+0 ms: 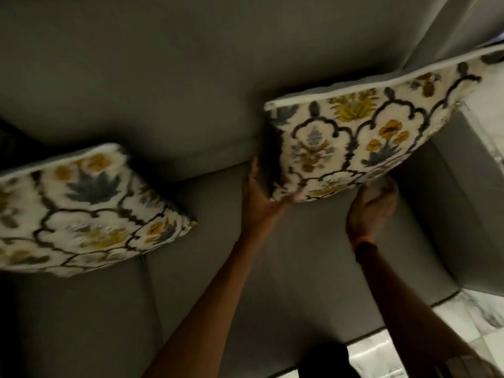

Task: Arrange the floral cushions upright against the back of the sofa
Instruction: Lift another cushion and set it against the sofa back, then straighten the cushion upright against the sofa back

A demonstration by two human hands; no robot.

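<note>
Two white floral cushions with yellow and blue flowers and dark lattice lines lie on a grey sofa. The right cushion (362,137) leans tilted against the sofa back (169,85), its lower edge lifted off the seat. My left hand (260,197) grips its lower left corner. My right hand (373,205), with an orange band at the wrist, holds its lower edge from beneath. The left cushion (81,211) rests slanted on the seat by the back, untouched.
The grey seat (272,268) stretches between and in front of the cushions. The sofa's right armrest (450,203) rises beside the held cushion. White marble floor (463,323) shows at the lower right.
</note>
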